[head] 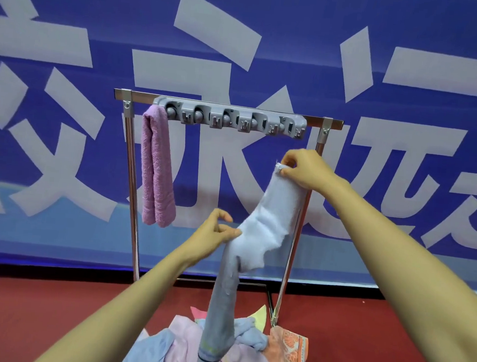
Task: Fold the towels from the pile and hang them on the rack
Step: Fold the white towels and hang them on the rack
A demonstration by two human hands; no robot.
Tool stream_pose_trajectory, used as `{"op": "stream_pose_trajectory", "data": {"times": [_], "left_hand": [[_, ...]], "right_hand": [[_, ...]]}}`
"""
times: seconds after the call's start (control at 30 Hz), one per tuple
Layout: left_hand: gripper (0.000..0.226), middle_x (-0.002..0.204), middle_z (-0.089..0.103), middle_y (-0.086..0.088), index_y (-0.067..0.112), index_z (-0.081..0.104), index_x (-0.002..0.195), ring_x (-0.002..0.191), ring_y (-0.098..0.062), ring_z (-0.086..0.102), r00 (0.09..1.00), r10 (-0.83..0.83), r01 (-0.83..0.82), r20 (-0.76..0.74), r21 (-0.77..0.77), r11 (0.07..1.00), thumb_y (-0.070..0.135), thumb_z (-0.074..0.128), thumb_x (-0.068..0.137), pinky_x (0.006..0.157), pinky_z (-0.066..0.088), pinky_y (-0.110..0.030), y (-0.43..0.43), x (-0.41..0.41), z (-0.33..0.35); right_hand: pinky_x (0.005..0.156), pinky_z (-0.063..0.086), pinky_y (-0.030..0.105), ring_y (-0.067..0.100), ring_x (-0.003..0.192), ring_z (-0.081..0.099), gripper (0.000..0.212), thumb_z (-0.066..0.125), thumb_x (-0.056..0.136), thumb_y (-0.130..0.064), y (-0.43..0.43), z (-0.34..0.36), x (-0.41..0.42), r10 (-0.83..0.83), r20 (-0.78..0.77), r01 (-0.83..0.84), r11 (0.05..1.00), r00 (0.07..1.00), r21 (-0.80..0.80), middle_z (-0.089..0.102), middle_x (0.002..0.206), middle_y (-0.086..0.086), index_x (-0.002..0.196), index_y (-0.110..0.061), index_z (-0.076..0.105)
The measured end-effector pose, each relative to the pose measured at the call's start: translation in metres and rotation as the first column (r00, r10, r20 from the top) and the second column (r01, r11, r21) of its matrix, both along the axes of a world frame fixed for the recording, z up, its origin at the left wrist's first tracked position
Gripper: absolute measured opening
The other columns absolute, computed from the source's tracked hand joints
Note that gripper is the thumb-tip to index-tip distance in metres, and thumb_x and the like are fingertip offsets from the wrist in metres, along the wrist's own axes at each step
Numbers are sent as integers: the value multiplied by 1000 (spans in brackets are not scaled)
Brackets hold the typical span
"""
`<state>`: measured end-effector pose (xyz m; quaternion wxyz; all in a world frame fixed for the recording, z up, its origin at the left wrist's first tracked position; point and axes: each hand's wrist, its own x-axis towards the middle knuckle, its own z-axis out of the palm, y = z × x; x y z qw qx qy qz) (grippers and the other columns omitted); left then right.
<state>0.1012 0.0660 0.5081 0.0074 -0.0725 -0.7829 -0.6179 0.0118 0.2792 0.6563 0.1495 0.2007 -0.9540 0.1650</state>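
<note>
The left forearm (137, 295) and right forearm (397, 250) are bare, and so are the left grip (213, 236) and right grip (304, 169).

Large pale Chinese characters run across the blue banner (273, 12). The middle character (180, 73) reads 永; the others are cropped or partly hidden.

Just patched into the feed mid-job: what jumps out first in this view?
A pale blue towel hangs in mid-air at centre, pinched at its top corner by the right hand and lower down by the left hand, its tail over the pile on the red floor. Behind stands the rack, a folded pink towel draped at its left end, before a blue banner with huge white characters.
</note>
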Motion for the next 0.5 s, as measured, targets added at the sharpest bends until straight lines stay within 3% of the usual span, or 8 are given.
{"op": "stream_pose_trajectory", "data": {"times": [0.1, 0.17, 0.27, 0.37, 0.43, 0.5], "left_hand": [[17, 74, 61, -4, 15, 49, 97, 72, -16, 52, 991, -132, 134, -27, 101, 986, 14, 64, 90, 75, 43, -29, -6, 5, 47], [12, 65, 61, 2, 14, 50, 94, 62, -12, 55, 990, -140, 140, -10, 155, 978, 12, 62, 91, 69, 46, -26, -8, 4, 72], [13, 57, 58, 8, 15, 53, 90, 55, -10, 51, 999, 1, -8, 36, 176, 984, 17, 66, 90, 65, 44, -30, -8, -8, 86], [14, 82, 62, -3, 16, 55, 91, 71, -16, 55, 988, 145, -150, 57, 85, 985, 19, 68, 88, 70, 49, -32, -5, -20, 81], [11, 87, 61, -6, 16, 56, 89, 74, -18, 56, 981, 190, -192, 48, 30, 981, 17, 67, 89, 69, 52, -30, -1, -23, 74], [10, 81, 60, -4, 15, 56, 85, 68, -14, 56, 976, 214, -214, 31, -3, 977, 13, 66, 89, 61, 52, -24, 3, -21, 69]], "right_hand": [[87, 52, 44, 24, 96, 59, 19, 58, 91, -26, 8, -27, -12, -93, 106, 95, 995, 990, -18, 65, 109, 7, 104, -14, 64], [90, 50, 45, 26, 101, 58, 23, 54, 93, -26, 11, -50, -14, -159, 161, 172, 983, 974, -67, 63, 116, 7, 113, -16, 60], [90, 48, 41, 30, 107, 58, 36, 52, 96, -31, 9, -79, -5, -207, 257, 251, 956, 944, -152, 59, 120, 9, 124, -9, 50], [70, 49, 31, 23, 78, 64, 33, 45, 99, -37, -1, -97, 18, -60, 462, 246, 903, 885, -353, 70, 98, 14, 96, -6, 56], [63, 48, 26, 17, 67, 64, 39, 39, 101, -41, -9, -102, 36, 61, 616, 283, 850, 786, -445, 71, 86, 10, 103, -7, 57], [65, 49, 25, 14, 69, 66, 42, 37, 100, -45, -14, -107, 46, 127, 665, 298, 822, 736, -486, 71, 79, 5, 109, -9, 56]]}}
